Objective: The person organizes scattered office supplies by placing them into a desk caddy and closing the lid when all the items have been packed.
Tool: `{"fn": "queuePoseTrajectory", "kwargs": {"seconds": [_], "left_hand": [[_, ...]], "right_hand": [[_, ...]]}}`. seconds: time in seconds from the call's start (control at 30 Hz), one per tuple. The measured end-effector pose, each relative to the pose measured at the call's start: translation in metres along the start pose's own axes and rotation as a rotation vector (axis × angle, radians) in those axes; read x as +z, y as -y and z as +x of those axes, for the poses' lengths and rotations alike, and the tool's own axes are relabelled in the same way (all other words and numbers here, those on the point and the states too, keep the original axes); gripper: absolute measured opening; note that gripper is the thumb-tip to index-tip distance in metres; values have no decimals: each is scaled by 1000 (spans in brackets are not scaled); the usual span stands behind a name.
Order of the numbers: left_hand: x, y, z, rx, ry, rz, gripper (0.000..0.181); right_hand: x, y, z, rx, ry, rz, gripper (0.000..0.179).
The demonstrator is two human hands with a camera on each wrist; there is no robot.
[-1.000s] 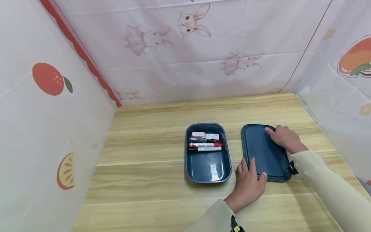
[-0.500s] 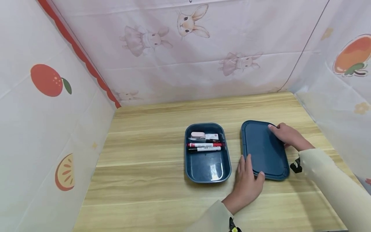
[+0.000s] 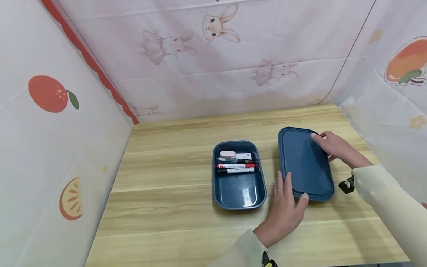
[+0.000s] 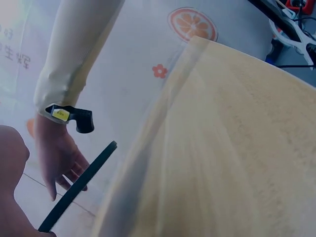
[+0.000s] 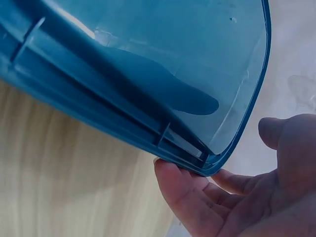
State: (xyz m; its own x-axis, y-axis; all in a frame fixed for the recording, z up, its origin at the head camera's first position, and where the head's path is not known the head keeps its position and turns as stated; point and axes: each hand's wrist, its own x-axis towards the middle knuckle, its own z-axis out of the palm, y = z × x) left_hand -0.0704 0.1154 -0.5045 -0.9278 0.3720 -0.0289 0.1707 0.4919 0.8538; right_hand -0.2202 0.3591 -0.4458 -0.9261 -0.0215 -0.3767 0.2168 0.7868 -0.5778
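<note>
In the head view, a dark blue lid [image 3: 305, 161] tilts above the table at right. My right hand [image 3: 337, 147] pinches its far right edge, thumb on top. In the right wrist view, the fingers [image 5: 190, 197] press under a lid corner. My left hand [image 3: 283, 211] holds the near left corner, its long fingers along the left side and thumb at the near edge. The left wrist view sees the lid [image 4: 79, 187] edge-on. Left of it stands a matching blue box [image 3: 239, 193] with a red marker [image 3: 236, 166], a black marker [image 3: 236, 171], a pen [image 3: 230, 160], a pink-white item [image 3: 228, 154] and a white block [image 3: 244, 156].
A wooden table [image 3: 160, 178] lies beneath, with the box near its middle. Printed cloth walls [image 3: 213, 85] border it at the back and both sides. A dark wrist device [image 3: 347, 184] hangs from the right sleeve.
The lid has risen from the table, its far end lifting more, and the right hand has moved up with it. The left hand stays at the near left corner. The box has not moved.
</note>
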Motion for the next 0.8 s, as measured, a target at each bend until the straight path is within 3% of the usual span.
{"fn": "queuePoseTrajectory", "kwargs": {"seconds": [0.3,0.43,0.67,0.8], "left_hand": [[-27,-7,-9,-2,-78,115,78],[-39,-2,-15,-26,-107,106,81],[-62,13,-36,-134,-97,73,84],[-72,22,-46,-161,-132,35,83]], "right_hand": [[-1,27,-6,-56,28,93,95],[4,39,-6,-79,48,112,94],[21,59,-7,-129,106,170,89],[29,71,-8,-143,138,193,88]]}}
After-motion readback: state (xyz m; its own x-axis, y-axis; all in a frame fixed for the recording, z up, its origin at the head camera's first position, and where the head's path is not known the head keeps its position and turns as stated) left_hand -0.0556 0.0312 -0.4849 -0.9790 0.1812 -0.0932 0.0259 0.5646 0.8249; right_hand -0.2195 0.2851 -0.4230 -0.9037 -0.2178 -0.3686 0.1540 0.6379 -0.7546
